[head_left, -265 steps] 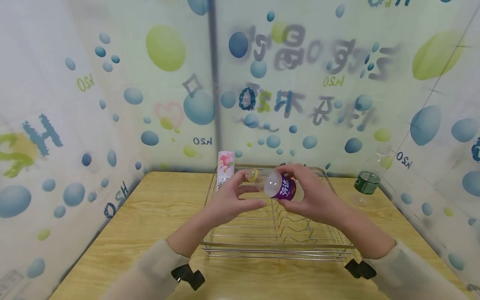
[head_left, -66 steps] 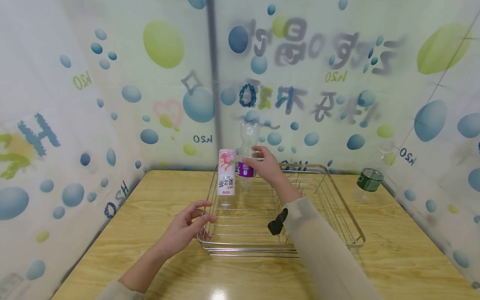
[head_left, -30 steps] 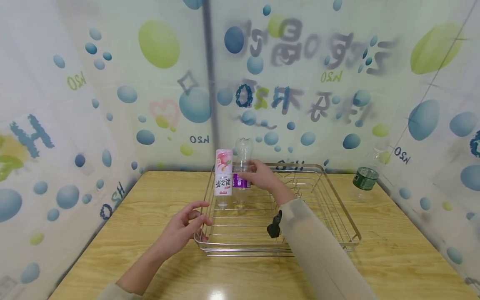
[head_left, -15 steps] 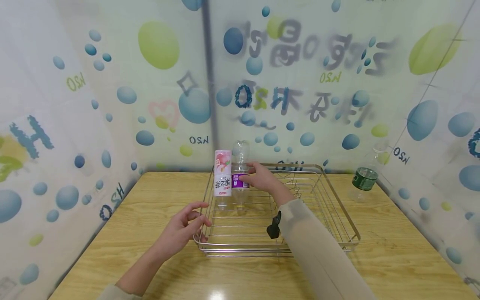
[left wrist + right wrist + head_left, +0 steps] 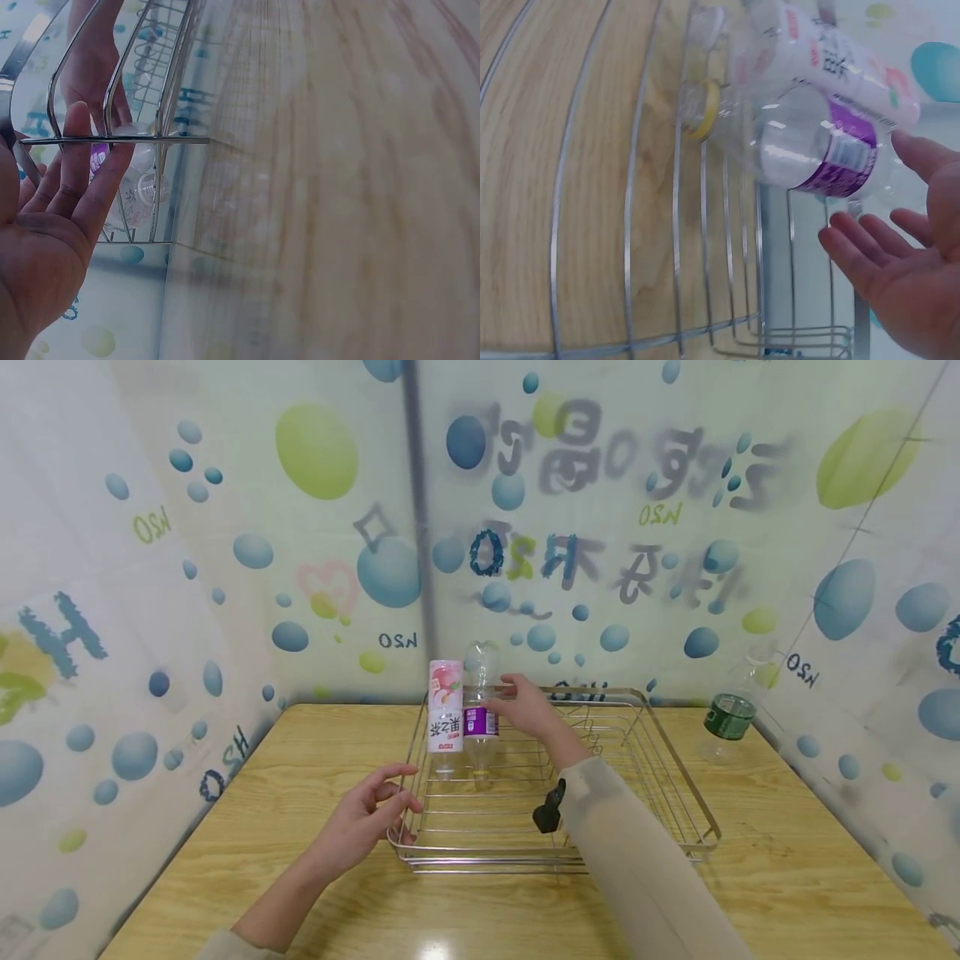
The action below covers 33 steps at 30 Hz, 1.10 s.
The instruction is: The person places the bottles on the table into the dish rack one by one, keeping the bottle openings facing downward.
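Observation:
In the head view, a clear plastic bottle with a purple label stands upside down in the wire dish rack. Its neck, with a yellow ring, points down among the wires. Beside it on the left, a pink-and-white peach drink bottle is also neck down. My right hand is just right of the purple-labelled bottle; the right wrist view shows its fingers spread, with a gap to the label. My left hand rests at the rack's front left corner, relaxed fingers against the side wires.
A clear bottle with a green label stands on the wooden table right of the rack. Wavy wire dividers rise in the rack's back middle. A patterned curtain hangs close behind the table.
Earlier both hands held the purple-labelled bottle; then the right hand lowered it upside down beside the peach bottle. Now the right fingers have come away from it. The left hand stays at the rack.

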Each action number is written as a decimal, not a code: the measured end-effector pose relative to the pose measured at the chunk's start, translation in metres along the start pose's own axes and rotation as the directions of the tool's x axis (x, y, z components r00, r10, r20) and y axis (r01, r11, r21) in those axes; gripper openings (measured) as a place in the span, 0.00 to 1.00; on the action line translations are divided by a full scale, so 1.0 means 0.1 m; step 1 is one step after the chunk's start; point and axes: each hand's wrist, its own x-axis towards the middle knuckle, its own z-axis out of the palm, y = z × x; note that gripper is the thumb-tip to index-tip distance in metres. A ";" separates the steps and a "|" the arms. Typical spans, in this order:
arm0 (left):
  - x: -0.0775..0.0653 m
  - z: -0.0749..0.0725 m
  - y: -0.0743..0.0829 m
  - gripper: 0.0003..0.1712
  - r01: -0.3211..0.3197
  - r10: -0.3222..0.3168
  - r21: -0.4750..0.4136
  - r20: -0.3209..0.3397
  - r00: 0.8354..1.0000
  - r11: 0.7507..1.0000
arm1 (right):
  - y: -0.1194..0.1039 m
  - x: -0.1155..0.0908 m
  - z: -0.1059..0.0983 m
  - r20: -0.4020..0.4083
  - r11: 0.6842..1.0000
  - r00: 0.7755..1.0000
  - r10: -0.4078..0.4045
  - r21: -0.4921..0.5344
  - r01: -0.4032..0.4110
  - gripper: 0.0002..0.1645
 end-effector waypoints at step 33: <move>0.00 0.03 0.03 0.29 0.011 -0.010 0.014 -0.038 0.999 1.000 | 0.23 -1.32 -2.06 -0.288 0.959 0.932 -0.218 -0.239 0.151 0.39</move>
